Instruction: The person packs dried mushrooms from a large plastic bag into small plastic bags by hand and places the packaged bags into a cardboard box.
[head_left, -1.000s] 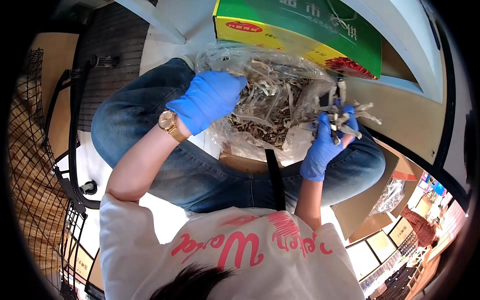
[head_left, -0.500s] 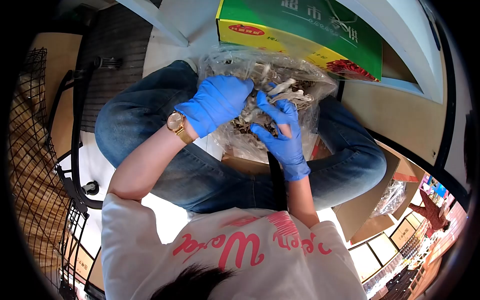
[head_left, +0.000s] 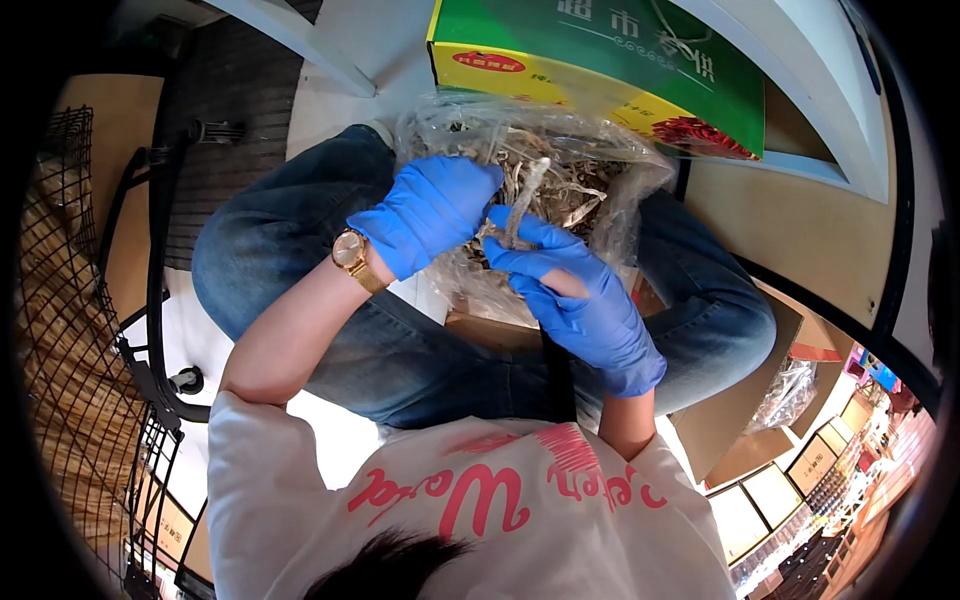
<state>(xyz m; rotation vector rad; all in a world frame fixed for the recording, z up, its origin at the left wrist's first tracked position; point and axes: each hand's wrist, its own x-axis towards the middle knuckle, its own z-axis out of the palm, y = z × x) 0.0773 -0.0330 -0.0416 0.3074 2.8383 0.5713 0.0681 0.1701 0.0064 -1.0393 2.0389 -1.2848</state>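
A large clear plastic bag (head_left: 625, 225) lies open between the knees, full of thin, curled, grey-brown dried pieces (head_left: 575, 190). On its left side my left hand (head_left: 425, 215), in a blue glove and with a gold watch at the wrist, is closed on clear plastic; its fingertips are partly hidden. Close beside it, over the bag, my right hand (head_left: 580, 300), also blue-gloved, pinches a pale, long dried piece (head_left: 525, 200) that points up and away. The glove leaves a patch of skin bare near the thumb.
Behind the bag stands a green and yellow box (head_left: 590, 70) under a pale frame. Crossed legs in jeans (head_left: 270, 250) surround the bag. A wire rack (head_left: 75, 350) is at the left, an open cardboard box (head_left: 740, 440) with clear plastic at the lower right.
My right hand came in from the right with a bunch of dried pieces to beside my left hand; now only one long piece shows in it. My left hand barely moved.
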